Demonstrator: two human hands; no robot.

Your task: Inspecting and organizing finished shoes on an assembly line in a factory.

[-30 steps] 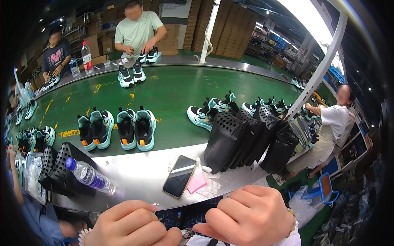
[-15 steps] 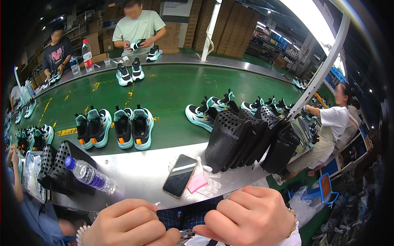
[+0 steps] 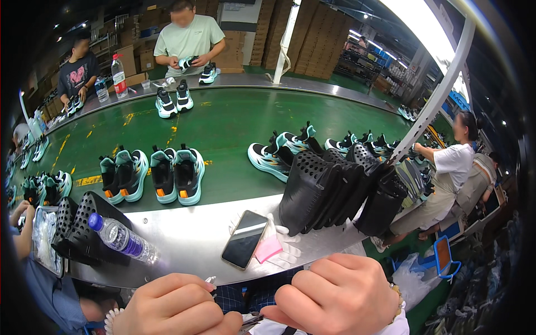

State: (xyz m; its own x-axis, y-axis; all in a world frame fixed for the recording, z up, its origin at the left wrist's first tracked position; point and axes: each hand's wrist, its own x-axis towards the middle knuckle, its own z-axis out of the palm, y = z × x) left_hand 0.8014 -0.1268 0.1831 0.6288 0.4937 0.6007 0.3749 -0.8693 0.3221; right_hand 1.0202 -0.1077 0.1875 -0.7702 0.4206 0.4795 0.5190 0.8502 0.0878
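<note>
My left hand (image 3: 173, 307) is closed at the lower edge, its fingers curled, with a beaded bracelet at the wrist. A small clear or whitish scrap (image 3: 210, 280) pokes out by its thumb and forefinger. My right hand (image 3: 338, 293), also closed, faces it from the right. Between the fingertips of both hands shows a small, dark, shiny piece (image 3: 252, 321), mostly covered, so I cannot tell its kind. Just beyond them on the metal ledge (image 3: 184, 234) lie a smartphone (image 3: 244, 240) and white gloves (image 3: 287, 251) with a pink patch.
A purple-capped water bottle (image 3: 123, 240) leans by black perforated shoe-shaped forms (image 3: 95, 223) on the left. More black forms (image 3: 312, 190) stand at right. Teal-and-black sneakers (image 3: 190, 173) sit on the green conveyor belt (image 3: 223, 134). Co-workers stand across the belt and at right.
The sneakers on the belt have shifted slightly left. My hands stay in nearly the same pose. A co-worker at the far left has turned their head; another at right bends lower.
</note>
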